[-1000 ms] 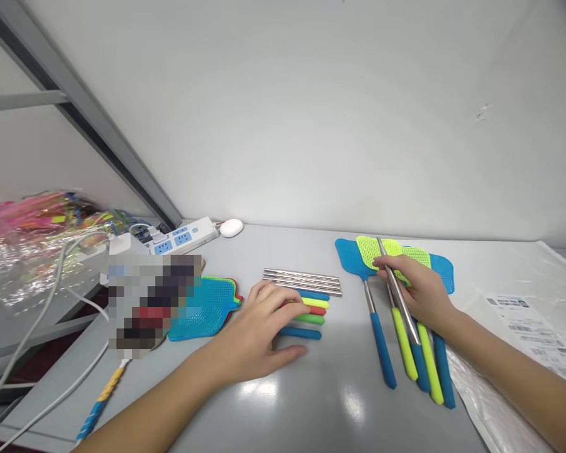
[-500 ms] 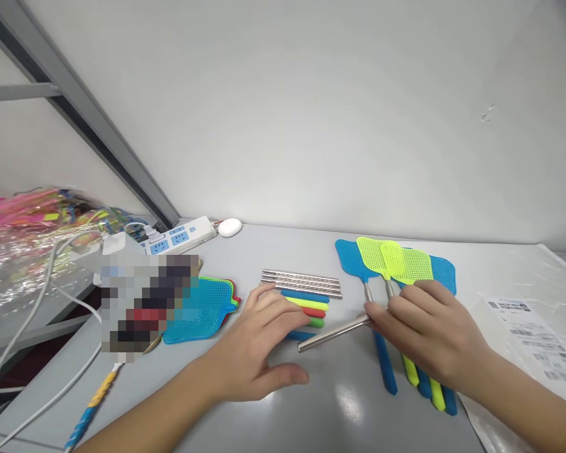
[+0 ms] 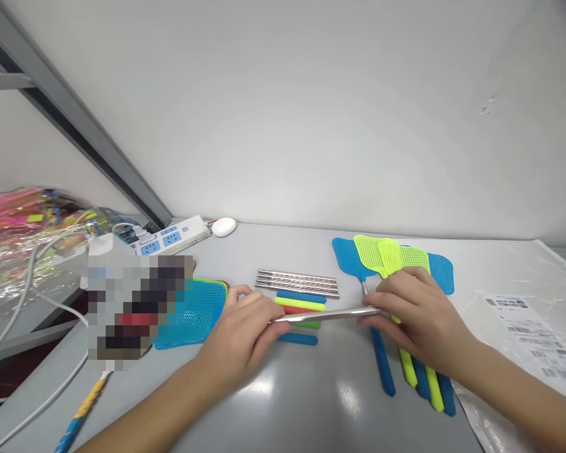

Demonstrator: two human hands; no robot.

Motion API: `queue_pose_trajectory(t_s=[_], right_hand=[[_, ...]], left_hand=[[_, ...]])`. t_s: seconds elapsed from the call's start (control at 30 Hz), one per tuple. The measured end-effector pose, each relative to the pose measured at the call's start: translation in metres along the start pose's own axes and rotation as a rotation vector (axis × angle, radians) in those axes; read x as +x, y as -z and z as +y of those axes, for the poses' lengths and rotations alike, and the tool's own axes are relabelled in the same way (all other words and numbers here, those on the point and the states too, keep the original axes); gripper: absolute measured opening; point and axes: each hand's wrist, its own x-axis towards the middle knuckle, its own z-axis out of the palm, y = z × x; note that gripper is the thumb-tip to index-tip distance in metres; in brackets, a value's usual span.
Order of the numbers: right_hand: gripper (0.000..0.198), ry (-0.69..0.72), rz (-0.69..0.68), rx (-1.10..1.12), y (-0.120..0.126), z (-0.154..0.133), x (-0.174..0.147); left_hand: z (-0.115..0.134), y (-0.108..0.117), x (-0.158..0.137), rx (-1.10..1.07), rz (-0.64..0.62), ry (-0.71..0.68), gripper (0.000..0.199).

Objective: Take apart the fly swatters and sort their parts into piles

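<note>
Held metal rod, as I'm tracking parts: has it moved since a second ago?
Yes, leftward against the swatters: the held metal rod crossed them then; now it reaches out to their left, up to the left hand.

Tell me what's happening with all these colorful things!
A person is holding a shiny metal rod level between both hands, the left hand at one end and the right hand at the other. Behind it lie colored handles and a row of more metal rods. Fly swatters lie fanned out on the right, and a stack of mesh swatter heads lies on the left.
</note>
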Motion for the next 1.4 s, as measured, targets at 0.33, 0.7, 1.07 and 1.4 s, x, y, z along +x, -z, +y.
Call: queue_pose_trajectory(t_s=[0.33, 0.7, 1.07, 1.4], right_hand=[[0.015, -0.038, -0.031, 0.363, -0.009, 0.008, -0.003], [0.016, -0.032, -0.01, 0.452, 0.001, -0.001, -0.004], [0.015, -0.505, 0.093, 0.82, -0.008, -0.029, -0.004], [0.019, -0.293, -0.162, 0.718, -0.023, -0.08, 0.044]], left_hand=[[-0.01, 0.004, 0.003, 0.047, 0.107, 0.099, 0.01], [-0.004, 0.002, 0.001, -0.119, 0.099, 0.011, 0.013], [0.017, -0.002, 0.002, 0.007, -0.063, -0.152, 0.018], [0.026, -0.022, -0.009, 0.04, -0.025, -0.22, 0.031]])
